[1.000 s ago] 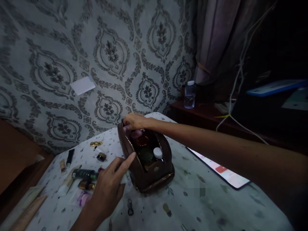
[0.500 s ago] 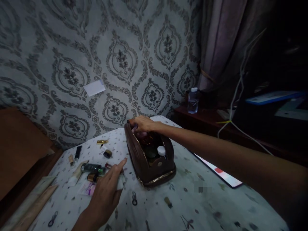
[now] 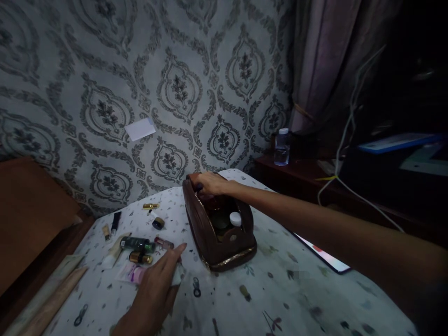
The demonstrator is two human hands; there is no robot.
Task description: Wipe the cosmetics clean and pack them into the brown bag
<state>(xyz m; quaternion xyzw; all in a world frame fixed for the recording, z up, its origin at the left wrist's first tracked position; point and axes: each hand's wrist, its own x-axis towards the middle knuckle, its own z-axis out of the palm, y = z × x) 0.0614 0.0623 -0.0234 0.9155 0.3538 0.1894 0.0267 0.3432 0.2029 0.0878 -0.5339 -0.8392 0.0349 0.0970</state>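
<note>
A brown bag (image 3: 224, 254) with a gold zip stands unzipped on the patterned white cloth (image 3: 273, 298). My right hand (image 3: 210, 183) reaches into its far end, fingers bent round something dark that I cannot make out. Inside, near the front, is a white-capped container (image 3: 235, 219). My left hand (image 3: 157, 284) hovers left of the bag, fingers extended, over or beside a green bottle (image 3: 135, 244), a gold-capped bottle (image 3: 140, 257), a pink and white tube (image 3: 132, 273) and a small pinkish tube (image 3: 164, 242).
Farther left lie a black tube (image 3: 115, 222), a beige tube (image 3: 106, 232), a black-capped bottle (image 3: 158, 223) and a gold tube (image 3: 150, 206). A lit tablet (image 3: 325, 254) lies under my right forearm. A clear bottle (image 3: 282, 148) stands on the dark red shelf (image 3: 266, 163).
My right hand has shifted slightly within the bag's far end. My left hand has moved a little down, showing more of the small pinkish tube. The view has shifted slightly.
</note>
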